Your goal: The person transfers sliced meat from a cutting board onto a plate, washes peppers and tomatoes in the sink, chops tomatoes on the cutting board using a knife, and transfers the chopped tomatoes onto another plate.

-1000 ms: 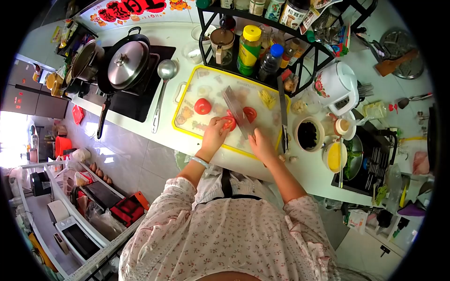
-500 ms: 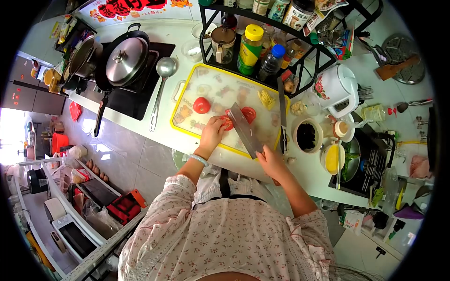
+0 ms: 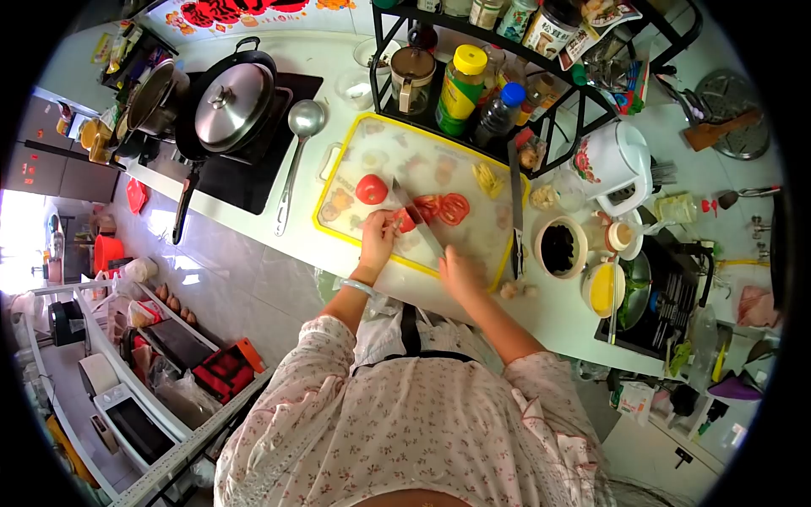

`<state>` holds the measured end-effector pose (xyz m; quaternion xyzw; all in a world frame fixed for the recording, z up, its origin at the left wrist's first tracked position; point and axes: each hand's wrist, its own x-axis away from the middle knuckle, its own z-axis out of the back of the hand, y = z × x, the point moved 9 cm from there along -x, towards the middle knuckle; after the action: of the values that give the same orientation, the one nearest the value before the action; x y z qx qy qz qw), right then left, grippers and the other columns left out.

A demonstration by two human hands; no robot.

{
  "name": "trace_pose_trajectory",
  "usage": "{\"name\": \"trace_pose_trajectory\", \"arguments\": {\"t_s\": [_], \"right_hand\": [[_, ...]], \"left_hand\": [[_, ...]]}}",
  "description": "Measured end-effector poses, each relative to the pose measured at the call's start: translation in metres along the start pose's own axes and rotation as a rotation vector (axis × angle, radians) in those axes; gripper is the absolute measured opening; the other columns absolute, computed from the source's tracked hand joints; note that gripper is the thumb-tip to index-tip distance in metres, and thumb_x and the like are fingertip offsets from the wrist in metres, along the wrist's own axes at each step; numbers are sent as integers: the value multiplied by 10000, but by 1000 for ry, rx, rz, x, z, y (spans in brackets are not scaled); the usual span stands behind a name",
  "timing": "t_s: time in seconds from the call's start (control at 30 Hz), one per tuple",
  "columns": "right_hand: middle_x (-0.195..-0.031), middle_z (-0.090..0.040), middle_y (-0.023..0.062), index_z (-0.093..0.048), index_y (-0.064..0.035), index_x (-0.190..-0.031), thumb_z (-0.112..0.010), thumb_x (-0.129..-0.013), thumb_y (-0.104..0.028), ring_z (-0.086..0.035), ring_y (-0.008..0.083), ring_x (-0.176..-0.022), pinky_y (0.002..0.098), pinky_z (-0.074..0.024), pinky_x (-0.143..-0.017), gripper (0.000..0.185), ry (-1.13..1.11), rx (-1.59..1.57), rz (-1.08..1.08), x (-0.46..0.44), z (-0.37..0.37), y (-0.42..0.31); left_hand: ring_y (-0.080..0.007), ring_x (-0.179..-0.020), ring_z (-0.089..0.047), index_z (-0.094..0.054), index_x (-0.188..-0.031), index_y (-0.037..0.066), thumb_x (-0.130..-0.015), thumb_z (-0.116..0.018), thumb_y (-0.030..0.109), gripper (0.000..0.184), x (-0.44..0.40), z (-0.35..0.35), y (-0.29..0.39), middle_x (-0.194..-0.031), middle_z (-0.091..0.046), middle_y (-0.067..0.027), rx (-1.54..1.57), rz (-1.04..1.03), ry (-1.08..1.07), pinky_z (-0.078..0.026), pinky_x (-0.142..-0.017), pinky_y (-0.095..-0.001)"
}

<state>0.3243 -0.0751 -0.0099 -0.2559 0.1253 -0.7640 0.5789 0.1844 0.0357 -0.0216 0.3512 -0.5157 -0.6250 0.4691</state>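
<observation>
Tomato piece (image 3: 405, 223) is down on the board, pinned right at the fingertips of the left hand (image 3: 378, 237), which are bunched together on it. Half a second ago the knife blade (image 3: 420, 220) was further right; now it has come over close to those fingers, and the left hand has crept back a bit too. Right hand (image 3: 461, 272) is closed round the handle end, nearer the body. Can't tell from here if the edge is through the flesh or just resting.

Other change: red slices (image 3: 454, 209) now fan out wider on the right-hand side of the blade, so I'd say another cut has come off and the held bit is getting pretty short. Fingers look awfully near the steel, tbh.

Just past the left fingertips there's a rounded tomato (image 3: 372, 189), uncut on the side I can see. Pale yellow strips (image 3: 487, 180) sit beyond the right hand on the same cutting board (image 3: 397, 145). A second knife (image 3: 516, 190) lies along the board's edge, off to the right hand's right, with a bowl (image 3: 580, 249) of something dark further out.
</observation>
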Motion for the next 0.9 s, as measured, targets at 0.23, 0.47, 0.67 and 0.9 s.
{"name": "trace_pose_trajectory", "arguments": {"t_s": [0.23, 0.47, 0.67, 0.9], "right_hand": [[-670, -514, 208, -422, -22, -825, -487, -808, -190, -522, 389, -647, 454, -426, -558, 181, 219, 195, 256, 45, 15, 9], [-602, -518, 184, -425, -30, -763, -492, -806, -194, -513, 368, -567, 453, -404, -528, 182, 118, -87, 47, 27, 37, 9], [-623, -529, 176, -395, -29, -781, -463, -822, -209, -522, 356, -576, 443, -402, -501, 196, 36, -20, 144, 23, 55, -1], [-595, -532, 174, -399, -35, -776, -467, -819, -217, -531, 360, -558, 459, -412, -504, 199, -78, 97, 147, 15, 46, -15]], "left_hand": [[-111, -641, -510, -424, -1062, 33, -823, -432, -31, 247, 1, 26, -30, -893, -475, -67, -5, 100, 130, -454, -511, -226], [-186, -696, -514, -526, -959, 10, -724, -506, -81, 253, 8, 27, 18, -845, -507, -106, -305, -126, 47, -441, -636, -262], [-296, -762, -526, -558, -912, 31, -727, -517, -13, 195, 8, 11, 21, -866, -526, -145, -363, -149, 34, -439, -669, -342], [-316, -796, -516, -585, -856, 58, -733, -525, 42, 138, 1, 14, 20, -851, -525, -124, -442, -140, 10, -432, -682, -364]]}}
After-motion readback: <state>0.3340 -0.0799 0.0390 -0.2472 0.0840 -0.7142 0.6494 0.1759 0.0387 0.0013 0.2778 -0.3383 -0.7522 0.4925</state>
